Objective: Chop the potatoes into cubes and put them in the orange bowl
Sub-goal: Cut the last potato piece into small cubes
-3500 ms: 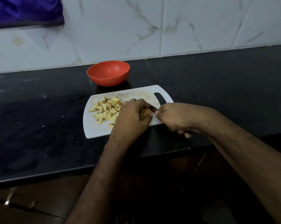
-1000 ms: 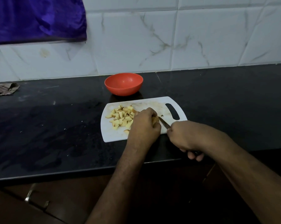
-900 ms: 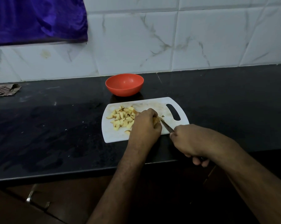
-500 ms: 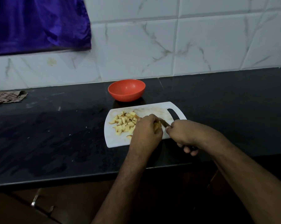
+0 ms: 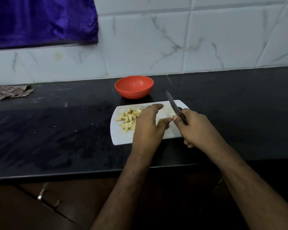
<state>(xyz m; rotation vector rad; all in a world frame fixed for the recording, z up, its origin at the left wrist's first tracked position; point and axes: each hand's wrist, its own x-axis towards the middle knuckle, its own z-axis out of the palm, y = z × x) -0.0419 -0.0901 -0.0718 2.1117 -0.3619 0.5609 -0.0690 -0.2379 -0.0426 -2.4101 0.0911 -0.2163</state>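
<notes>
A white cutting board lies on the black counter with a pile of potato cubes on its left half. My left hand hovers over the middle of the board with fingers stretched out, next to the cubes and covering some of them. My right hand grips the dark handle of a knife, whose blade is lifted off the board and points up and to the left. The orange bowl stands just behind the board and looks empty. Any potato under my left palm is hidden.
A crumpled checked cloth lies at the counter's far left by the tiled wall. A purple cloth hangs on the wall above it. The counter's front edge runs below the board, with drawer handles underneath.
My right hand has lifted the knife from the board, so the blade now points up. My left hand has uncurled from the potato piece and spread its fingers.
</notes>
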